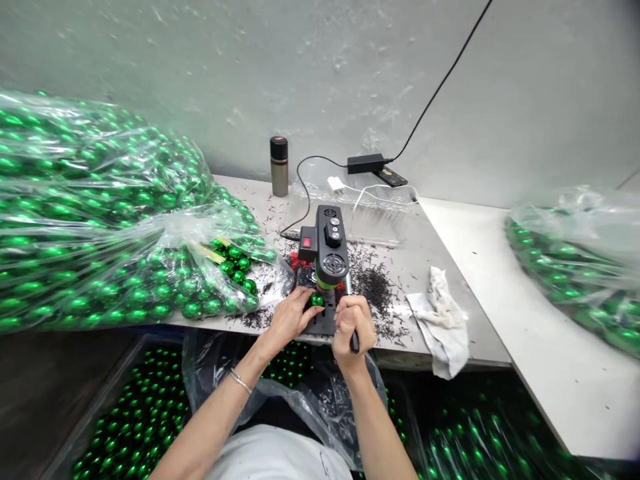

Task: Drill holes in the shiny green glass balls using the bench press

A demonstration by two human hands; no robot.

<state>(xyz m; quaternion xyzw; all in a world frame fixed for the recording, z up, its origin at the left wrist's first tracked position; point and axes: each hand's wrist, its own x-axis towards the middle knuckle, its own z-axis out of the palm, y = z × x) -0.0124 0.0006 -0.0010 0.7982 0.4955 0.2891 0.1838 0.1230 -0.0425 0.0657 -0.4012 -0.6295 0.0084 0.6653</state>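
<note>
A small black bench machine (333,233) with round vents, knobs and a red switch stands on the table in front of me. My left hand (295,312) pinches a shiny green ball (316,300) between thumb and fingers, under the machine's head and over its black base plate (320,325). My right hand (353,323) is wrapped round a black lever handle (355,343) at the machine's right side, whose end sticks out below the fist. Contact between ball and machine head is hard to make out.
A big clear bag of green balls (100,220) fills the left; another bag (575,280) lies far right. Black scraps (373,283) litter the table. A white cloth (440,320), a thermos (279,167), a power adapter (366,163) and a clear plastic tray (385,223) lie around.
</note>
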